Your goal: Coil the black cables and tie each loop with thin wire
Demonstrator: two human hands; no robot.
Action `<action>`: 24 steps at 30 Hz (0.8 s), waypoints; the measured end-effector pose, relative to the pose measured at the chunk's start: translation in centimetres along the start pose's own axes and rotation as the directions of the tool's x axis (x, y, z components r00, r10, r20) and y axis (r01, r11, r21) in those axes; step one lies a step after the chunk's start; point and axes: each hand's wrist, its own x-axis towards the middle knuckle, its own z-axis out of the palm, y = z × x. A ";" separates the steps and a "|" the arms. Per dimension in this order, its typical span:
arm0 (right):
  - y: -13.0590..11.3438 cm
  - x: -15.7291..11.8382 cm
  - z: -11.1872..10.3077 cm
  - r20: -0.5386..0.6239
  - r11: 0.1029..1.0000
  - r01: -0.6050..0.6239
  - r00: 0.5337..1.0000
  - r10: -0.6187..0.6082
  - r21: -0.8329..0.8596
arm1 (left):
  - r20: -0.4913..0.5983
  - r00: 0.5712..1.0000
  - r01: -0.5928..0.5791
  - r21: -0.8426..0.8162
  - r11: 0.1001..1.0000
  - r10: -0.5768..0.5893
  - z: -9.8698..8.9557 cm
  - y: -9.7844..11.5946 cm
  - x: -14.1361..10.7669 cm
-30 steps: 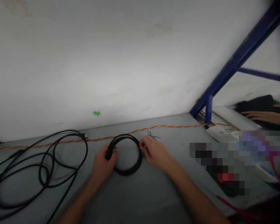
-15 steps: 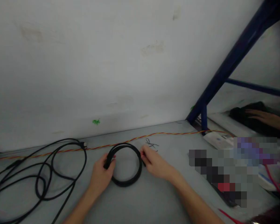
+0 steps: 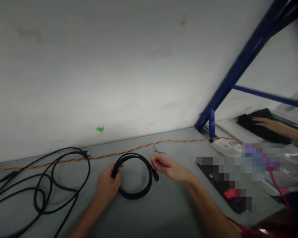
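**Small black cable coil, both hands on it, loose end right by the fingertips**

Black cable coil (image 3: 136, 195) sitting on the grey tabletop (image 3: 169, 205), front and centre, in one neat loop. Left hand (image 3: 106, 188) closed around the loop's left side, gripping the bundled strands. Right hand (image 3: 170, 168) at the opposite side, fingers (image 3: 159, 160) half curled, right above the cable end (image 3: 156, 175). Hard to tell from this angle whether that's an actual pinch or just a near miss.

Looks like mid-coiling, with the loop formed and the end not yet tucked or secured. Next move probably calls for a firm hold on that end while the left hand keeps the loop from springing open.

Off to the left, a looser black cable (image 3: 88, 172) in big sprawling loops. Behind the coil, a twisted red-and-yellow wire (image 3: 139, 148) running along the base of the white wall (image 3: 114, 66), plus a tiny scrap of dark wire (image 3: 159, 151). Further right, a white box (image 3: 224, 147) by a blue metal frame (image 3: 243, 72), and a co-worker's hand (image 3: 270, 124) resting on black cloth (image 3: 253, 122). Pixelated patch at right, so no telling what's there.
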 end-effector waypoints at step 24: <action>0.3 1.6 0.9 -0.451 0.994 0.106 0.887 -0.096 -0.005 | 0.001 1.000 0.002 -0.052 0.999 -0.002 0.1 -0.2 0.0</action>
